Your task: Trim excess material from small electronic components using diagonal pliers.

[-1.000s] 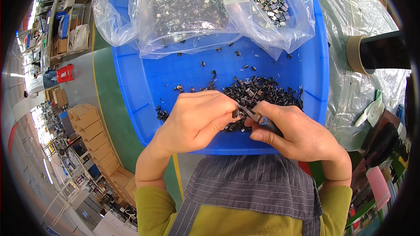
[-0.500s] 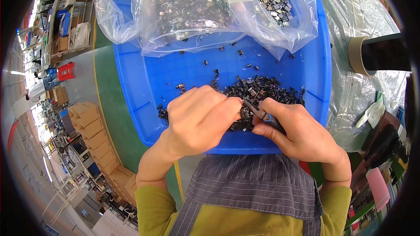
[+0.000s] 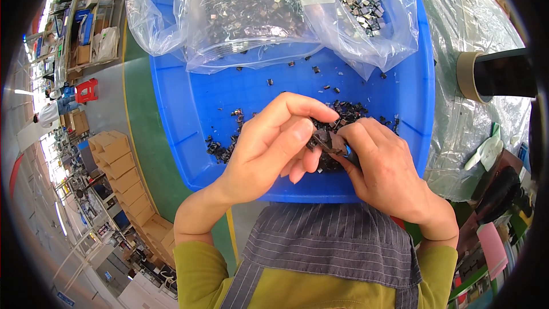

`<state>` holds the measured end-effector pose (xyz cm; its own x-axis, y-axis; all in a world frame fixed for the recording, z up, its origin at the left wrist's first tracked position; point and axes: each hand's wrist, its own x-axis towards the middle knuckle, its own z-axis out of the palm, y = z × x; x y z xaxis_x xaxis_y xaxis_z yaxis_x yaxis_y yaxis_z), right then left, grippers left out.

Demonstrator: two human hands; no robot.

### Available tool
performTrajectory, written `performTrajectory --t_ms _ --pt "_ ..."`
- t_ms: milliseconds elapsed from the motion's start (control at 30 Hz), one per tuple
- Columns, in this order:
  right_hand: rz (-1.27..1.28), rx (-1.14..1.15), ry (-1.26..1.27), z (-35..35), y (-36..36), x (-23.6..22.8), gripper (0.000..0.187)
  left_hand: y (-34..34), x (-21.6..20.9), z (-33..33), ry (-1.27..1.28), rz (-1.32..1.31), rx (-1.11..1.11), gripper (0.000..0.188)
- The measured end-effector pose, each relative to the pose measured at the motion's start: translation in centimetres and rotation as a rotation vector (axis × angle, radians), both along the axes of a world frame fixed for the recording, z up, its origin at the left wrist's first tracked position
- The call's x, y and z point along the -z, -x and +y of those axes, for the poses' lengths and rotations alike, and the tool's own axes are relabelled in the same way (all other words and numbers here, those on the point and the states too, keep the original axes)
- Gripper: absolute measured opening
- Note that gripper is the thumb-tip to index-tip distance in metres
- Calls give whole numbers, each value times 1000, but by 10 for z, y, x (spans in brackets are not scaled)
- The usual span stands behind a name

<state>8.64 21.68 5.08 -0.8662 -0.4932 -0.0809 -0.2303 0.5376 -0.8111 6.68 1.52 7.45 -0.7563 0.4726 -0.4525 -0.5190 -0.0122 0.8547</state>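
Note:
My left hand (image 3: 266,143) is loosely curled, with its thumb and index finger apart. A small dark piece (image 3: 314,140) shows by the thumb tip; I cannot tell whether the fingers bear it or it sits at the tool's jaws. My right hand (image 3: 389,171) is wrapped around small pliers with dark, blue-marked handles (image 3: 351,153); the palm hides most of them. Both hands are close together over a blue plastic bin (image 3: 240,88). Beneath them lies a heap of small black and metallic parts (image 3: 218,150), partly hidden by the hands.
Clear plastic bags (image 3: 246,17) of small silvery parts lie at the bin's far side, the right one holding looser squares (image 3: 360,0). To the right are a tape roll (image 3: 469,77), plastic sheeting (image 3: 446,131) and a white glove (image 3: 486,149). Cardboard boxes (image 3: 128,186) stand to the left.
My left hand has loosened from a closed pinch at the pliers' tip and turned, baring its palm side. My right hand has turned the pliers and shifted slightly left.

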Motion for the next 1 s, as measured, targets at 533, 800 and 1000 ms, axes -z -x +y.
performTrajectory --t_ms 533,800,1000 --pt "344 53 -179 -5 2 3 46 -6 -5 2 191 225 -112 24" --pt "375 68 -215 -6 1 5 40 -7 -5 2 265 346 -78 23" --pt "392 74 -224 -7 2 5 39 -6 -7 1 317 386 -66 20"
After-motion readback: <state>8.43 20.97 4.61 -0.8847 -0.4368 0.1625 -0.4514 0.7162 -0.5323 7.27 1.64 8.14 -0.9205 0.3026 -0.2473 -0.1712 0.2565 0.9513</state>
